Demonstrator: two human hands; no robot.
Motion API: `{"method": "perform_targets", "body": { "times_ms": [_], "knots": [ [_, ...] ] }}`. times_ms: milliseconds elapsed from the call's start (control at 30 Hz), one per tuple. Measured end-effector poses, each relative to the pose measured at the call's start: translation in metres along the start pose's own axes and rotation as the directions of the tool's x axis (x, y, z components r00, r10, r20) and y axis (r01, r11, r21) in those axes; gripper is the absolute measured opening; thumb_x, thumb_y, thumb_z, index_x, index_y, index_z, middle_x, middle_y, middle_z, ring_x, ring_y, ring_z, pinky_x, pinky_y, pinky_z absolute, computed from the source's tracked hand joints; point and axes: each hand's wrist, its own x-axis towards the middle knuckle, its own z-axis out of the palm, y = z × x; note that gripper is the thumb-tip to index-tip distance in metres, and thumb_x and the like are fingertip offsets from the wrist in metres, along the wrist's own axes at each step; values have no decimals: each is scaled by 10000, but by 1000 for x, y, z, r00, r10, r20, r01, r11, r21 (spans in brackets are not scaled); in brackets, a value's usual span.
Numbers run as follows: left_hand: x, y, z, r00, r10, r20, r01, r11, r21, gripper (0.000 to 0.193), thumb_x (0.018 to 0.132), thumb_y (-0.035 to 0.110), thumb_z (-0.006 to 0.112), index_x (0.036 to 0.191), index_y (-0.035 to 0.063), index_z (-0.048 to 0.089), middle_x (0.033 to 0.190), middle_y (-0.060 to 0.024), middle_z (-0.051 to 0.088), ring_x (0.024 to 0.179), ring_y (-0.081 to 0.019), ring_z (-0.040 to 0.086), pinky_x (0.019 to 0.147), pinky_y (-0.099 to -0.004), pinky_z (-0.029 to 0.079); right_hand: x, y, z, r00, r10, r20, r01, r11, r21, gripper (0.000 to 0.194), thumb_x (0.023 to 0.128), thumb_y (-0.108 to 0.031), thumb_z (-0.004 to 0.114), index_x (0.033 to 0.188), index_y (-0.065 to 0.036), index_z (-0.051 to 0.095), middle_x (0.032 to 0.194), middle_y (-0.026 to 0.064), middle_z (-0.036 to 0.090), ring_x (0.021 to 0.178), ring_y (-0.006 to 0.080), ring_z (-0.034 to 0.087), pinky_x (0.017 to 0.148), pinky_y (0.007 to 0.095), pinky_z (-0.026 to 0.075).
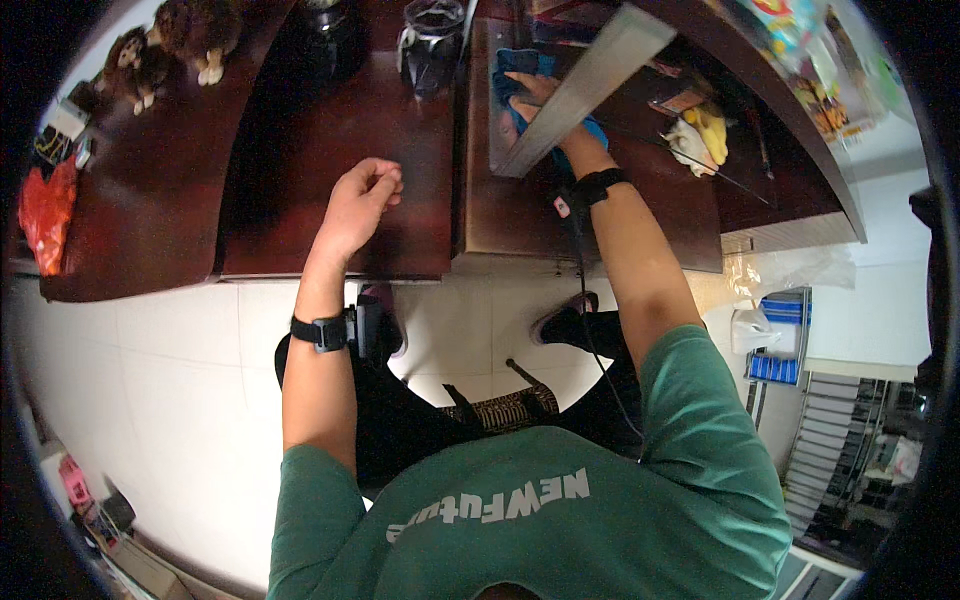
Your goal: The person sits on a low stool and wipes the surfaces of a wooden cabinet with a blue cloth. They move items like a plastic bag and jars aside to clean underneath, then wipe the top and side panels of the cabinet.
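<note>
My left hand (364, 202) hovers over the dark red wooden surface (315, 225), its fingers curled in and nothing visible in them. Farther right, my right hand (534, 94) has its fingers stretched out on a blue cloth (521, 64), holding it against a surface behind a long pale grey strip (585, 90). That strip runs slantwise across the hand and hides part of it. More blue cloth shows beside the right wrist. Both wrists wear black straps, and a black cable hangs from the right one.
Brown plush toys (135, 64) sit at the upper left, above a red plastic bag (49, 217). A dark vessel (326, 37) and a bin with a clear liner (431, 49) stand at the top. Right of my right arm lie a yellow cloth item (706, 131) and a thin black rod (731, 180).
</note>
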Motion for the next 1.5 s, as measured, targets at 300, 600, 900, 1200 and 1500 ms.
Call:
{"method": "perform_targets", "body": {
  "times_ms": [300, 600, 900, 1200, 1500],
  "knots": [
    [7, 0, 2, 998, 55, -11, -55, 998, 28, 192, 965, 158, 567, 1011, -25, 608, 857, -32, 608, 781, -113, 571, 725, -255, 489, -81, -51, -37, 997, 57, 61, -53, 997, -60, 424, 842, -240, 653, 1222, -59, 606, 1165, 214, 611, 1138, 405, 532, 963, 474, 437],
    [15, -12, 0, 987, 156, 25, -158, 982, 106, 259, 989, 241, 557, 1113, 20, 613, 929, -49, 653, 819, -122, 612, 743, -259, 499, -165, -192, -99, 987, 53, 149, -81, 980, 184, 430, 744, -221, 694, 1146, -76, 648, 1086, 191, 603, 1060, 401, 528, 921, 466, 463],
    [8, -20, -7, 982, 170, -82, -170, 985, 14, 219, 935, 210, 601, 1007, 6, 639, 844, -42, 647, 728, -127, 598, 694, -266, 498, -123, -212, -55, 994, -95, -62, 99, 993, 64, 439, 812, -256, 683, 1193, -52, 603, 1137, 191, 590, 1068, 404, 525, 922, 485, 460],
    [16, -30, -28, 962, 264, -75, -254, 960, 120, 264, 969, 263, 576, 1065, 28, 649, 929, -34, 671, 828, -111, 594, 757, -267, 491, -205, -187, -125, 924, 381, -23, -355, 881, 311, 449, 714, -66, 684, 1153, -9, 609, 981, 177, 628, 912, 355, 611, 803, 389, 505],
    [3, -19, -16, 923, 358, -142, -330, 925, 188, 252, 917, 255, 619, 909, 5, 654, 744, -36, 635, 690, -125, 585, 650, -291, 481, -152, -234, -65, 998, -7, 64, 18, 984, -177, 567, 804, -266, 696, 1306, -58, 534, 1275, 241, 533, 1191, 411, 475, 1019, 471, 400]
  ]
}}
